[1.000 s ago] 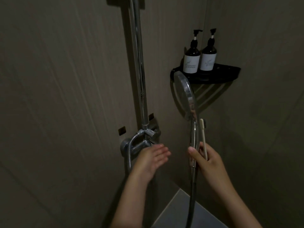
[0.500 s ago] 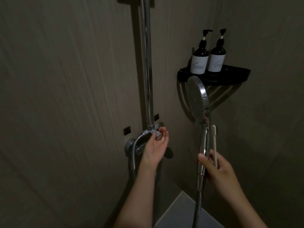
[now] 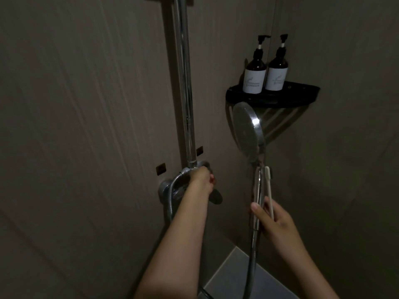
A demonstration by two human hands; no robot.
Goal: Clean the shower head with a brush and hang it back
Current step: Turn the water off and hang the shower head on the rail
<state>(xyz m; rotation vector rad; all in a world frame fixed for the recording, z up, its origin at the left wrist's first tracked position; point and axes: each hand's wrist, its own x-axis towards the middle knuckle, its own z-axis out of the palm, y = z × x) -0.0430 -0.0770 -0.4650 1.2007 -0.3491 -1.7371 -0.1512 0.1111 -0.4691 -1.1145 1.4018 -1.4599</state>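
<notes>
A chrome shower head (image 3: pixel 247 128) stands upright right of centre, its round face turned left. My right hand (image 3: pixel 273 221) grips its handle low down and also holds a pale toothbrush (image 3: pixel 268 190) against the handle, bristles up. My left hand (image 3: pixel 201 176) is closed over the knob of the chrome mixer valve (image 3: pixel 170 190) at the foot of the vertical rail (image 3: pixel 183 83). The metal hose (image 3: pixel 251 268) hangs down from the handle.
A black corner shelf (image 3: pixel 306 92) carries two dark pump bottles (image 3: pixel 254 73) just above and behind the shower head. Beige wall panels surround the rail. A strip of grey floor (image 3: pixel 248 281) shows at the bottom.
My left hand has risen from an open pose below the valve and closed over its knob. The shower head's face has turned more towards me.
</notes>
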